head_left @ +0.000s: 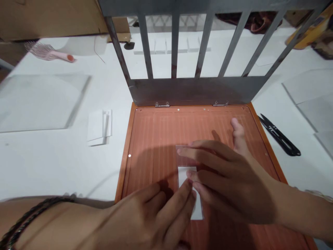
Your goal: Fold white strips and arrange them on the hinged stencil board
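Note:
A small clear plastic sleeve with a white card [184, 175] inside lies on the ribbed orange base plate [156, 139]. My right hand [229, 177] lies flat over the sleeve's upper part, fingers stretched out to the left, thumb pointing away. My left hand [156, 215] comes in from the lower left and its fingertips press on the card's lower half, touching my right fingers. Part of the card is hidden under both hands.
A grey metal frame with slats [192, 86] stands hinged upright at the plate's far edge. Black thread snips [281, 135] lie to the right. White cards [100, 126] and a clear sheet [39, 100] lie to the left, a pink hairbrush [49, 52] at the far left.

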The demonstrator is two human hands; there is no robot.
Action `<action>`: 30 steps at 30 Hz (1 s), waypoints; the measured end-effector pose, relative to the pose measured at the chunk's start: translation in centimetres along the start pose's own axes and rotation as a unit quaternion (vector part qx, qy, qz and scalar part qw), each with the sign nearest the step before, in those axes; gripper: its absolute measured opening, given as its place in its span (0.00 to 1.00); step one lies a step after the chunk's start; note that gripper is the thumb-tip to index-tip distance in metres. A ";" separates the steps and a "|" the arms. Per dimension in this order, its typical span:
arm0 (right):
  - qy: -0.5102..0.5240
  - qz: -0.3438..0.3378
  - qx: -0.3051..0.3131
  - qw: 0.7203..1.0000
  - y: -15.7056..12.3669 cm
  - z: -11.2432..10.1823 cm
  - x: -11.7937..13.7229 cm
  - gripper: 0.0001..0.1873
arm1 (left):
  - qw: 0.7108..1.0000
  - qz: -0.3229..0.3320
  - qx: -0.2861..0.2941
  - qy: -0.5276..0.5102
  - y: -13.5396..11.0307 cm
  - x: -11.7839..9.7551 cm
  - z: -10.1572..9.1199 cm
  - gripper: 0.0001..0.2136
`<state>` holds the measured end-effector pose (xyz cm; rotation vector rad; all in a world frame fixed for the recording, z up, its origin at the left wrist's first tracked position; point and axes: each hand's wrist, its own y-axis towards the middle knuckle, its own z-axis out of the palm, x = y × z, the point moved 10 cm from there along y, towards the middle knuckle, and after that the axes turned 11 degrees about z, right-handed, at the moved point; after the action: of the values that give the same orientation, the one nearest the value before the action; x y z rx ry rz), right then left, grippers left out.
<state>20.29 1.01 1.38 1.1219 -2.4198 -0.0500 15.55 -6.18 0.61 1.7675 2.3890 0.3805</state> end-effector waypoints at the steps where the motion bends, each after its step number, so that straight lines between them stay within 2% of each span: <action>1: 0.000 0.004 0.002 1.000 0.0 0.0 -0.2 0.14 | 1.000 -0.003 -0.005 0.001 -0.1 0.0 -0.1 0.19; 5: -0.055 0.046 -0.022 0.997 0.3 -0.2 -1.7 0.12 | 1.000 -0.010 -0.009 -0.001 -0.5 -0.1 0.2 0.17; 9: -0.105 0.061 -0.032 0.992 0.3 0.4 -2.2 0.11 | 0.999 0.019 -0.021 0.022 -0.9 -0.8 0.4 0.17; 14: -0.040 0.064 -0.019 0.997 0.2 0.6 -1.8 0.08 | 0.999 0.026 -0.027 0.039 -0.9 -0.9 0.3 0.16; 17: 0.039 0.107 -0.029 0.993 0.2 0.1 -2.6 0.04 | 0.999 0.029 -0.017 0.039 -0.8 -1.0 0.4 0.15; 20: 0.106 0.131 -0.021 0.985 0.3 0.2 -3.1 0.11 | 0.999 0.029 -0.014 0.039 -0.8 -1.1 0.3 0.14; 23: 0.093 0.085 -0.012 0.992 0.2 0.2 -2.3 0.06 | 0.999 0.027 -0.004 0.039 -1.0 -1.1 0.5 0.14; 26: 0.048 0.026 -0.028 0.998 -0.3 -0.1 -1.0 0.11 | 0.999 0.028 0.009 0.043 -1.0 -1.1 0.5 0.13; 30: 0.023 -0.020 -0.048 0.998 -1.0 -0.5 0.2 0.16 | 0.999 0.033 0.009 0.038 -0.8 -1.3 0.4 0.10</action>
<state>21.11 0.27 1.68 1.1158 -2.3300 -0.1493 15.25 -7.57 -0.06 1.8753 2.3955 0.4437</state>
